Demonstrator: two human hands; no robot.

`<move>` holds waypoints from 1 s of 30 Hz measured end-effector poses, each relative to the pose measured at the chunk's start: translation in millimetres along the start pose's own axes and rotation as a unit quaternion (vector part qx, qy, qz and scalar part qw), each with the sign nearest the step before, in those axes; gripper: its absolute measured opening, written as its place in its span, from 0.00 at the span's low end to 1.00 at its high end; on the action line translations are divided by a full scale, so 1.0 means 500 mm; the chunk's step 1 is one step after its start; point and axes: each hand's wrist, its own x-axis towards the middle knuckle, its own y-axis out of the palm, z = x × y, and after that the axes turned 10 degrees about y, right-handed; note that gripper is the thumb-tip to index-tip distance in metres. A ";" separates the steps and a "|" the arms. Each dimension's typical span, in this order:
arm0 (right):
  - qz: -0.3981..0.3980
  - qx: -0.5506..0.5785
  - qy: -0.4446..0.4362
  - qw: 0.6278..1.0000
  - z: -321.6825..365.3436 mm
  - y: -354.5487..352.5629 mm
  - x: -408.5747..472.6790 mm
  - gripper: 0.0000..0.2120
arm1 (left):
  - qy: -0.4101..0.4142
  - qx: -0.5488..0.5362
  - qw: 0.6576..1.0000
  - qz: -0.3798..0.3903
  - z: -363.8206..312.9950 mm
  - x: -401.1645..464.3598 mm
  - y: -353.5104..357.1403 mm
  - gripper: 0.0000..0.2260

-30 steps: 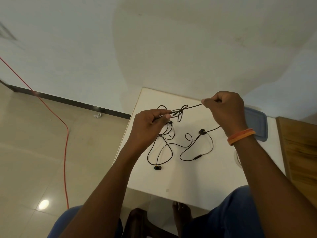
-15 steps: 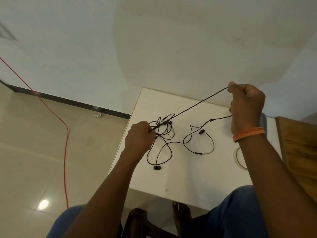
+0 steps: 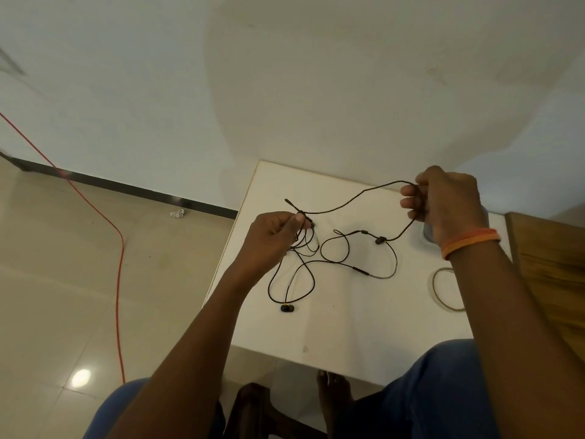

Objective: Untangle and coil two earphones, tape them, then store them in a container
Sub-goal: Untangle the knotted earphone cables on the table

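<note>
While the two hands hold the earphone cord (image 3: 348, 201) up over the white worktop (image 3: 332, 327), most of the tangle hangs and lies between and below them. Left hand (image 3: 272, 239) has its grip closed, thumb and fingers pinching the cord right at a knot, with a short stub of wire poking out just past the fingertips. Right hand (image 3: 449, 201) has its grip curled around the other end of that same strand, so the cord sags in a shallow arc from one grip to the other.

Under the left grip a few loops dangle down to the worktop, ending in an earbud (image 3: 287, 308) lying flat nearer the body. Another earbud (image 3: 380, 240) sits below and inward of the right grip, with a loop and an inline remote (image 3: 361, 270) beside it.

Below the right wrist, which wears an orange band (image 3: 468, 242), there's a tape ring (image 3: 446, 288) flat on the worktop, partly hidden by the forearm. Just behind the right hand a bluish-grey container (image 3: 427, 236) peeks out, mostly blocked, so can't tell what's in it.

Right of the worktop is a wooden surface (image 3: 550, 267). Floor is beige tile with a red cable (image 3: 118, 264) snaking across it, plain white wall behind with a dark skirting.
</note>
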 end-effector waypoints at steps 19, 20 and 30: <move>-0.083 -0.225 -0.348 0.906 -0.016 -0.124 -0.051 0.14 | 0.097 -0.044 0.989 -0.098 -0.101 -0.051 -0.012 0.04; -0.101 -0.233 -0.362 0.897 -0.022 -0.138 -0.055 0.14 | 0.093 -0.035 0.989 -0.107 -0.106 -0.065 -0.011 0.03; -0.089 -0.188 -0.210 0.955 -0.139 -0.159 -0.103 0.16 | 0.025 -0.076 0.986 -0.149 -0.179 -0.189 0.032 0.03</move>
